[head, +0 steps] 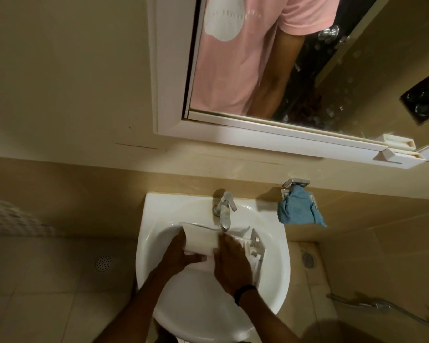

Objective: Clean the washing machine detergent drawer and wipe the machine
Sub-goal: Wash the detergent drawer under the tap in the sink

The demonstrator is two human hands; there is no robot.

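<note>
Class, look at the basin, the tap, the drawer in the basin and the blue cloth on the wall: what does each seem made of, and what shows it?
Basin: glazed ceramic, probably; glossy white with soft reflections.
Tap: chromed metal; mirror-bright silver.
Drawer: likely moulded plastic; matt white, thin walls and partitions.
Blue cloth: soft fabric, perhaps microfibre; it hangs in limp folds.

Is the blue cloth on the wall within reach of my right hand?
Probably yes: the blue cloth hangs right of the sink, nothing between it and your right hand, now on the drawer.
</note>
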